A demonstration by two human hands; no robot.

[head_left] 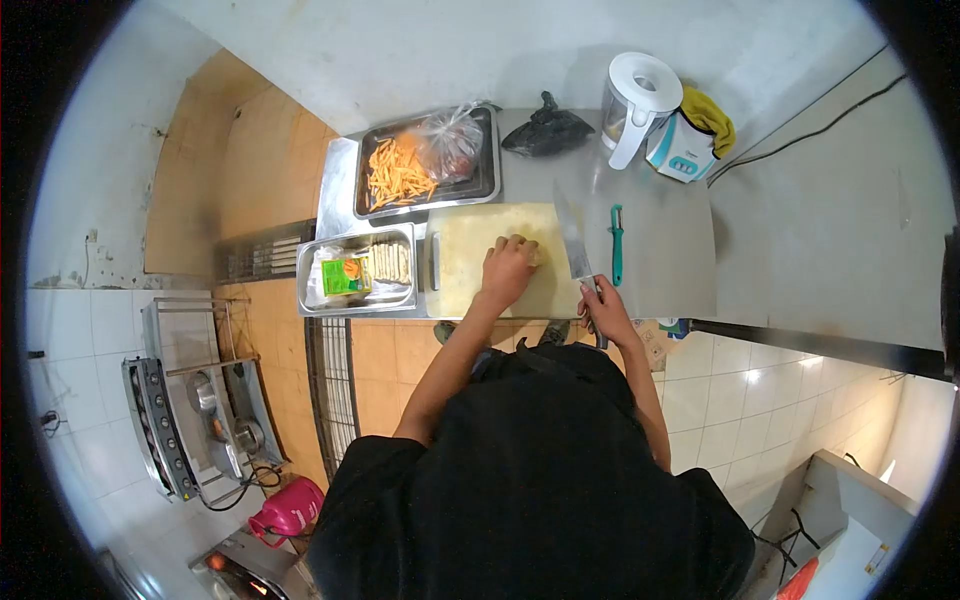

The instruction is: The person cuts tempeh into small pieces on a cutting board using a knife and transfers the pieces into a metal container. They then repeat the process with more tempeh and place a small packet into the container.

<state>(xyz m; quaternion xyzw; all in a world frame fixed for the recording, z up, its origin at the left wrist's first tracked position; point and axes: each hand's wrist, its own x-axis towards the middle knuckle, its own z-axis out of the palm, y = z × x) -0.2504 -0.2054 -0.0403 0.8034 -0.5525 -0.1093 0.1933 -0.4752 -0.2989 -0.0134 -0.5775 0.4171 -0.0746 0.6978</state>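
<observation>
The writing on the green packet [345, 277] and the blender [681, 152] is too small to read. My right hand [607, 312] is closed round the knife [573, 238], its blade along the right edge of the board [465, 235]. On the board, my left hand [510, 268] curls its fingers by a small pale piece [537, 257]; I cannot tell if they pinch it.

Illumination is moderate and even across the desk [665, 270]. A soft, diffuse shadow falls on the wall [420, 60] beside the blender [640, 95]. Bright glare spots mark the tiled floor [705, 400] at right. The black garment [530, 480] loses most detail. Wide-angle distortion bends straight lines; corners fall to black. Outlines of the hands [510, 270] and knife [575, 240] are legible; fine detail is soft.
</observation>
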